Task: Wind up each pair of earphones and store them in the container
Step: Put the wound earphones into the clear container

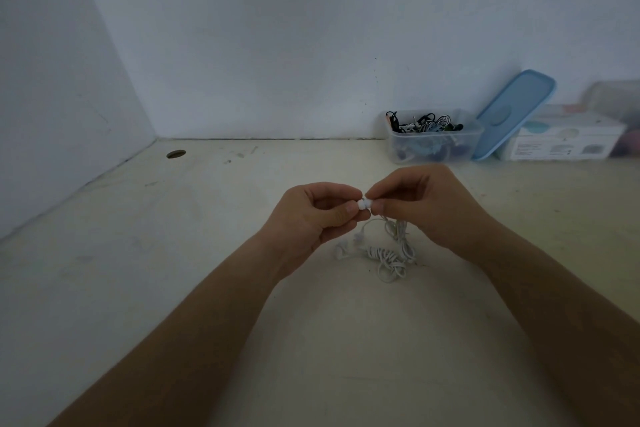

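Left hand (313, 215) and right hand (420, 204) — each grip clamped on the same white end of the earphones (388, 253), probably to start the coil; cord heaps mid-counter, the open container (429, 149) by the back edge.

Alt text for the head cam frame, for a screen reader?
The left hand and right hand pinch the buds of white earphones together above a pale table, the cord hanging into a loose tangle below. At back right, an open clear container holds other earphones, its blue lid leaning beside it.
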`<state>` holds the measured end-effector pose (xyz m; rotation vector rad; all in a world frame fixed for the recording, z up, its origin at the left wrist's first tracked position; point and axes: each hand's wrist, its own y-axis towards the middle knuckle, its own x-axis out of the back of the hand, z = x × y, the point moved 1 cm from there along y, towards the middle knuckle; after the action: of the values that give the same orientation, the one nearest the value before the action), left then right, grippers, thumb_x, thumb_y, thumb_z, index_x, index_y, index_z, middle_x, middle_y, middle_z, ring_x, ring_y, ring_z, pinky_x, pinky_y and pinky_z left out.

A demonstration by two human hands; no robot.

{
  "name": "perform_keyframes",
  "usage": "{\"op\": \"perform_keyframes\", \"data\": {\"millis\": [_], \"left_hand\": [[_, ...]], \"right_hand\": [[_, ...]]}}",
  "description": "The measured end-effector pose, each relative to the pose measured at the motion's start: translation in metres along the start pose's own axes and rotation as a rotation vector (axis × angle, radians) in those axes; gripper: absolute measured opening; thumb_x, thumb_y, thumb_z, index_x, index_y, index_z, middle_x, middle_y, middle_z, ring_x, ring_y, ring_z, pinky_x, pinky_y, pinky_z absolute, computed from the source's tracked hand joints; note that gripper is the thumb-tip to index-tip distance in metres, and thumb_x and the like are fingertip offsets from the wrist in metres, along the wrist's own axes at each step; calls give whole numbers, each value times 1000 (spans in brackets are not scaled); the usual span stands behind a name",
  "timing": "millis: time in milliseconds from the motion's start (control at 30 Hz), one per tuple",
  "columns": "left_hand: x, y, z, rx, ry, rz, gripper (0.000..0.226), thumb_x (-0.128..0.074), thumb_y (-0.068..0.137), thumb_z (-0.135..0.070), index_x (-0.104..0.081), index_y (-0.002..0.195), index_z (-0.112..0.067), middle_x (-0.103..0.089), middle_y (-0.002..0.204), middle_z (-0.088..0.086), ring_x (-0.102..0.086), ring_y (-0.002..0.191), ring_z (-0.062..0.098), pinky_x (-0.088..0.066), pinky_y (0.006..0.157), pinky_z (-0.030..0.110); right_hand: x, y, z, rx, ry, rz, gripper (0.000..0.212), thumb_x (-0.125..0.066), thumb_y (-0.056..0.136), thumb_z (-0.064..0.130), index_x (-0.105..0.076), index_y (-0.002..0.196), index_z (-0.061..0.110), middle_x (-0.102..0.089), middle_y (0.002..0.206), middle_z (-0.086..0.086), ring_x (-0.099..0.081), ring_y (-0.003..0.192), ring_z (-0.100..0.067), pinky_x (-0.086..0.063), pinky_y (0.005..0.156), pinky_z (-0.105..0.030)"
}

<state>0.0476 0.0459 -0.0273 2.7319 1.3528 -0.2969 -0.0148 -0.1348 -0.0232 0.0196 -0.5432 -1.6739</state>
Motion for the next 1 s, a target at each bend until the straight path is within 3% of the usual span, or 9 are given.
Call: {"op": "perform_keyframes", "data": {"millis": [133,267,400,533,700,833,900,1000], "left_hand": [[1,1,1,3,-19,-1,15,-63,86,7,-70,95,-3,-76,87,13,-75,80,19,-57,67,19],[0,1,0,-4,-44,9,20,-71,72,-4,-71,92,-4,-76,88,14,-75,81,19,-57,68,20],[-1,1,1,-10,-48,13,26,-73,65,-9,-72,90,-5,-76,88,14,-75,80,18,-58,67,20],[-1,2,1,-14,-45,3,23,-72,67,-7,-71,90,-4,-76,85,14,-75,78,18,-57,66,19],[-1,3,2,-7,-15,-10,13,-64,85,6,-70,92,-4,-76,84,13,-74,77,17,-57,65,19],[1,3,0,-27,-11,14,15,-61,89,5,-70,97,-4,-76,90,14,-74,83,20,-58,71,21],[1,4,0,-64,99,-5,17,-60,92,3,-72,98,-8,-76,92,12,-74,87,21,-59,75,24],[0,7,4,-192,475,-86,24,-60,94,1,-74,92,-19,-76,89,2,-72,82,10,-57,73,23]], "right_hand": [[-2,-1,2,-3,40,2,25,-78,66,27,-77,86,12,-77,81,-4,-74,79,-15,-55,74,-19],[-2,0,-2,-8,87,-8,14,-78,76,4,-75,90,3,-76,83,-10,-73,78,-16,-56,75,-20],[0,0,-4,-18,87,2,13,-76,79,-2,-74,92,0,-76,85,-12,-74,81,-18,-56,78,-22],[0,1,-4,-4,72,-8,13,-76,79,-3,-75,91,1,-77,84,-10,-73,79,-15,-55,76,-20],[0,1,-2,7,30,-4,13,-77,78,-2,-76,88,7,-77,80,-4,-73,75,-11,-53,72,-16],[0,1,-4,7,46,-37,12,-78,78,-1,-75,89,5,-75,82,-11,-72,78,-17,-57,76,-25],[1,1,-3,-3,78,-54,14,-79,77,5,-75,90,5,-75,84,-14,-71,79,-22,-57,78,-32],[2,1,-4,-33,143,-69,13,-78,77,4,-75,88,10,-75,81,-8,-72,75,-17,-58,74,-26]]}}
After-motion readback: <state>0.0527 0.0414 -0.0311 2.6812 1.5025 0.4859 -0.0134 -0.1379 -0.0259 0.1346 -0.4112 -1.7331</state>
